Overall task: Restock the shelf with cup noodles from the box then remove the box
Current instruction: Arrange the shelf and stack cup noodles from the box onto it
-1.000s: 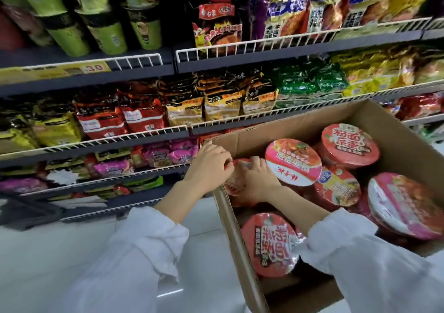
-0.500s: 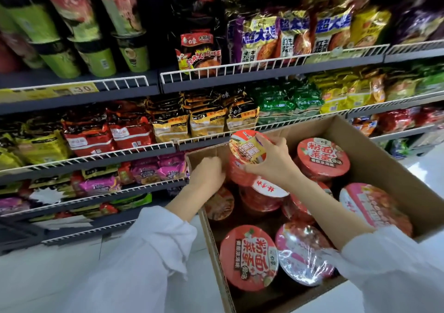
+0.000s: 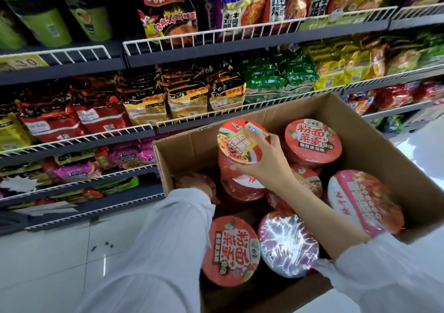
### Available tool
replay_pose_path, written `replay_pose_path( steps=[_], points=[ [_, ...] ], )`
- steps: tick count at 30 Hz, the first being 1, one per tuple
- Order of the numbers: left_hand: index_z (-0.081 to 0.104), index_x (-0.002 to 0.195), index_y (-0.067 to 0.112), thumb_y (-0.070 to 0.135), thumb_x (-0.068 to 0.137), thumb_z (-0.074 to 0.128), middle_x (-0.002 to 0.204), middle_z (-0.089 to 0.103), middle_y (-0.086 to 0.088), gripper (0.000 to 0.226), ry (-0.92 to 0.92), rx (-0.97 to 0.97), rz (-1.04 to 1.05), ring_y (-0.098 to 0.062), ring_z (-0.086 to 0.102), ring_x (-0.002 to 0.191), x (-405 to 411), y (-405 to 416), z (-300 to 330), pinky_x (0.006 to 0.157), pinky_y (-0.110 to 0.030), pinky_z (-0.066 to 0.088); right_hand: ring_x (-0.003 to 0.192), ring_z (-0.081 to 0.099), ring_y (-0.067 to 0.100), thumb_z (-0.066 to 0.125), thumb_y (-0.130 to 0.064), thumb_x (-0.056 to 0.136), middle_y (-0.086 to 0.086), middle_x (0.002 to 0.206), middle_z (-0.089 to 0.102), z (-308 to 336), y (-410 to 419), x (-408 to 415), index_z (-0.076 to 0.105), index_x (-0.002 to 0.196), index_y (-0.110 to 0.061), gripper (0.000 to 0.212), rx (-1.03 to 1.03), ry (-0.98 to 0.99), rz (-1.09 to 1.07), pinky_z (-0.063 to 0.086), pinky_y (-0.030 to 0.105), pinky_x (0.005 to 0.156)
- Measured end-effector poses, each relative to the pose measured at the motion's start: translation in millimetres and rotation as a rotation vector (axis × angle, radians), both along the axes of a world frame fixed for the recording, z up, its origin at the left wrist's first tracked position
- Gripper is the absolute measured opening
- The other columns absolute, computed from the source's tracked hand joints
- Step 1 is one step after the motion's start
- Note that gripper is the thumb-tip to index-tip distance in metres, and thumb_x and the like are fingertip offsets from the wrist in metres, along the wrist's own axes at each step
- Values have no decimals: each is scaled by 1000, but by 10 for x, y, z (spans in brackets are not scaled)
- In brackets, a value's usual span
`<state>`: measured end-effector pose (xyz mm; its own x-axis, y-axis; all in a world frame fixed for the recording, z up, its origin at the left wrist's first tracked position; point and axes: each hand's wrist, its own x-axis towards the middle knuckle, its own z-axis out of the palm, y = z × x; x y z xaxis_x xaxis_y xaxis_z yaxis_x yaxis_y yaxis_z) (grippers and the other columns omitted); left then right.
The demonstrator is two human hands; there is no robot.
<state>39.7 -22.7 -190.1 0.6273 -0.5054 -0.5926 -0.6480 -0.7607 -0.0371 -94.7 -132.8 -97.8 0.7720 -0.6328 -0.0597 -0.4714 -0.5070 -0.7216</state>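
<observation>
Shelf (image 3: 134, 133): dark tiers with white wire rails run across in front of me, packed with noodle bags in red, gold, green, yellow and pink; tall green cups stand on the top tier at left.
Floor (image 3: 60, 259): pale glossy tiles under the lowest tier.
Box (image 3: 374, 144): open brown cardboard, right of centre, its far wall close to the shelf's middle rails; it holds cup noodles, most lying with lids up.
My sleeves: white, both reaching into the box.
Red cup (image 3: 231, 250): lies at the near left of the box, lid with big characters facing me.
Shiny cup (image 3: 288, 243): just beside the red cup on its right, film glaring.
Pink cup (image 3: 362, 202): tilted against the right wall.
Far cup (image 3: 313, 140): red lid, at the back of the box.
Held cup (image 3: 240, 144): red with a yellow label, lifted above the others, lid tilted toward me.
Right hand (image 3: 266, 161): grips the held cup's lid rim, thumb below, fingers over the top edge.
Left hand (image 3: 204, 187): down in the box's left corner, mostly hidden by my sleeve; I cannot tell whether it holds anything.
</observation>
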Motion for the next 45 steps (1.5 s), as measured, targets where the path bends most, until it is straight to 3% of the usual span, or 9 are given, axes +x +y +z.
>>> replay_pose_path(
  steps=[3,8,12,20,27,32,35,39,45],
  points=[
    [37,139,33,66,65,67,146,36,-1,86,38,-14,-24,-32,33,135,-29,-6,-145,110,-49,30,129,38,23,79,-41,70,7,140,24,-13,-24,14,29,144,-41,89,3,3,6,33,23,101],
    [20,141,23,44,70,77,141,24,-17,94,-39,-77,295,-34,35,129,-88,16,-206,109,-43,29,125,40,23,80,-36,71,7,138,23,-35,-24,26,30,143,-38,88,-8,-8,7,29,15,93],
    [21,141,23,52,62,79,139,27,-18,103,-43,-73,234,-34,33,129,-99,-80,-134,108,-42,27,125,40,24,80,-36,71,8,137,24,-32,-28,25,31,143,-37,88,-12,-15,9,30,16,92],
    [24,143,18,59,69,70,143,24,-24,96,26,-10,182,-42,25,133,-22,-185,368,110,-47,22,126,40,28,80,-35,72,10,138,23,14,1,12,31,143,-36,86,-9,-13,19,38,26,100],
    [34,140,18,59,63,75,142,25,-21,96,-71,-215,169,-40,22,133,-134,38,918,106,-51,27,124,43,29,82,-37,68,12,141,25,192,78,-47,36,143,-34,88,41,-23,-31,38,28,99],
    [29,145,24,57,63,76,139,25,-18,100,-124,-459,157,-39,20,131,-201,331,1351,100,-49,37,102,43,13,82,-43,66,4,129,33,538,168,-47,43,138,-36,82,66,-192,-100,37,22,87],
    [26,145,31,59,65,73,141,26,-17,97,-179,-597,172,-38,20,133,-206,487,1620,104,-51,32,107,39,11,81,-44,66,-2,120,35,798,191,0,45,134,-38,77,65,-314,-126,39,26,92],
    [33,143,35,65,67,66,142,29,-16,88,-220,-802,248,-36,22,134,-47,722,1906,106,-52,29,109,54,14,79,-51,65,3,127,50,1068,239,182,47,130,-38,74,120,-462,-167,51,31,87],
    [37,142,33,60,72,63,146,30,-18,79,-270,-949,280,-34,22,135,347,1194,2194,107,-47,27,111,54,18,79,-55,63,5,131,49,1277,546,694,45,134,-35,81,112,-488,-114,53,36,90]
  ],
)
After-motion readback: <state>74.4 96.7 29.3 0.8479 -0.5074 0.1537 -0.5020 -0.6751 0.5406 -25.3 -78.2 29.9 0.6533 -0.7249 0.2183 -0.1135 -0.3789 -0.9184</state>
